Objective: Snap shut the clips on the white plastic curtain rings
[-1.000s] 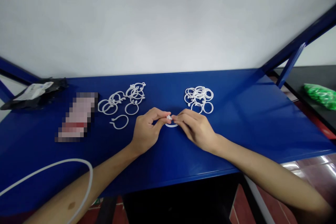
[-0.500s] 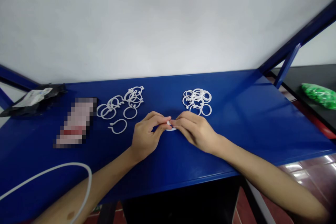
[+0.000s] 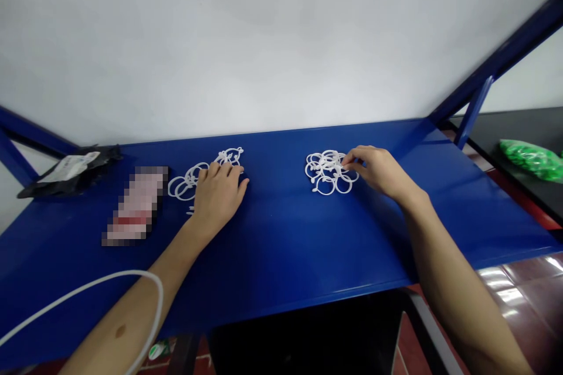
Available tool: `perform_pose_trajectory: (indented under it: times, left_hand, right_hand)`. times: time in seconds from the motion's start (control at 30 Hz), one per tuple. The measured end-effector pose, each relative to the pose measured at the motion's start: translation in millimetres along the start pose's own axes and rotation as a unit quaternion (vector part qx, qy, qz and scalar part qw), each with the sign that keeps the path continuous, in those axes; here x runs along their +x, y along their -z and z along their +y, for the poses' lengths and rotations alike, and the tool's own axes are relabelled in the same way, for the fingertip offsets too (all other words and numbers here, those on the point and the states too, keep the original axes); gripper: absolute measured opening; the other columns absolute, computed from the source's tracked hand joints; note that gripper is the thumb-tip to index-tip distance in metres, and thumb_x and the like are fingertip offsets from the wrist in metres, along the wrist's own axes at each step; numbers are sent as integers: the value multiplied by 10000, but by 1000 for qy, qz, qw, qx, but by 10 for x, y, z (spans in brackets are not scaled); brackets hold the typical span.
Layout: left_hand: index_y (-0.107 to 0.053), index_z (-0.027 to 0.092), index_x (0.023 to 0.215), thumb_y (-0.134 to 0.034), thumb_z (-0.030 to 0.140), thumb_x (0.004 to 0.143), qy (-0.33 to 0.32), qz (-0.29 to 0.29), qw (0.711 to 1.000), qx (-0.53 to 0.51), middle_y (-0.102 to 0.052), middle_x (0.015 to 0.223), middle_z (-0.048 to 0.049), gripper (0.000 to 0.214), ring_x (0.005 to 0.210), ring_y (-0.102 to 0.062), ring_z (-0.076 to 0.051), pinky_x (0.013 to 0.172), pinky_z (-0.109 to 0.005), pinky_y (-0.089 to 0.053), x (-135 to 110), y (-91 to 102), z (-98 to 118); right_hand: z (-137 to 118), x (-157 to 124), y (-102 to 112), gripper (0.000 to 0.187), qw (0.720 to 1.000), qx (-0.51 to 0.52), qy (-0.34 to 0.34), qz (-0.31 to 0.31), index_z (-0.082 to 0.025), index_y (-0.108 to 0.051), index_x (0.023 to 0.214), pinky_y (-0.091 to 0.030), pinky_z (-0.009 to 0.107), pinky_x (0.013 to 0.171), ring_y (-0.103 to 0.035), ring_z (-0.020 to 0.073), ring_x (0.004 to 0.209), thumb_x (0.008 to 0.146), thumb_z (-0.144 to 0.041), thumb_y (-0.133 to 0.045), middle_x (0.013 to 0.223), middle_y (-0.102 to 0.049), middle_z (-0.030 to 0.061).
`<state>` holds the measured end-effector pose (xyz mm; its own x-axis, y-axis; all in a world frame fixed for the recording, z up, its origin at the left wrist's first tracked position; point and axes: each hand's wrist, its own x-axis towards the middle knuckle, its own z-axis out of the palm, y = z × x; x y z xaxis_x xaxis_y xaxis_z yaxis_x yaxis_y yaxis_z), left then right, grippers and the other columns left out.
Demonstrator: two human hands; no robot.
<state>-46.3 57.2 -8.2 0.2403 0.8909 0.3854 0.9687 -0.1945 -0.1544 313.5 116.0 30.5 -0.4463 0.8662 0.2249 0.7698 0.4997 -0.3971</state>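
My left hand (image 3: 219,193) lies palm down over the left group of white plastic rings (image 3: 182,190), its fingers apart and covering some of them. Those rings have small knobbed ends, and several still show around my fingers. At the right group of white rings (image 3: 326,186), my right hand (image 3: 372,169) is closed in a pinch at the group's right edge. Its fingertips are on a white ring (image 3: 351,176) that overlaps the others. The exact hold is partly hidden by the fingers.
A blue table (image 3: 281,258) carries both groups. On its left lie a blurred-out pink packet (image 3: 138,202) and a black plastic bag (image 3: 65,173) with a white label. A white cable (image 3: 88,286) loops over my left forearm. A green bag (image 3: 532,159) sits on a dark surface at right.
My hands have parted from the table's middle, where they held a white ring together. The left moved left over its group; the right moved to the right group, where the ring now is.
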Motion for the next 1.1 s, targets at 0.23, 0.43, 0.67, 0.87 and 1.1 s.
perform_pose_trajectory:
  times: [0.23, 0.43, 0.67, 0.87, 1.1]
  left_hand:
    - [-653, 200, 1072, -433, 227, 951, -6, -16, 1000, -12, -694, 974, -124, 253, 969, -545, -337, 792, -470, -411, -14, 39, -6]
    - [-653, 207, 1035, -524, 271, 929, 25, -11, 998, -53, -691, 987, -126, 179, 994, -545, -345, 820, -475, -394, -10, 45, -11]
    - [-617, 176, 1066, -457, 185, 932, 45, -45, 997, -48, -703, 982, -127, 209, 999, -561, -344, 830, -470, -388, 8, 109, 25]
    - [-535, 172, 1007, -513, 145, 838, 120, 30, 984, -131, -651, 858, -91, 172, 875, -583, -293, 815, -455, -416, 39, 178, 122]
    - [-515, 186, 1039, -515, 122, 843, 112, 104, 934, -322, -596, 844, -32, 206, 730, -566, -165, 710, -343, -470, -10, 260, 222]
  right_hand:
    - [-21, -4, -41, 172, 1000, -4, -9, 15, -194, -701, 904, -489, 324, 785, -644, 177, 847, 878, -180, -531, 953, -700, 57]
    - [-75, -6, -28, 149, 999, -16, -19, 43, -195, -695, 919, -482, 330, 757, -628, 178, 812, 899, -240, -555, 938, -705, 59]
    - [-176, -2, -32, 160, 996, -25, -6, 81, -196, -683, 917, -477, 331, 723, -621, 177, 773, 932, -292, -556, 900, -717, 52]
    - [-434, -47, -200, 203, 991, -30, 60, 119, -182, -674, 941, -490, 342, 731, -611, 196, 812, 977, -303, -515, 889, -705, 70]
    - [-885, -182, -557, 236, 982, 58, 177, 26, -167, -638, 1137, -539, 366, 837, -621, 204, 943, 1005, -272, -474, 1028, -671, 92]
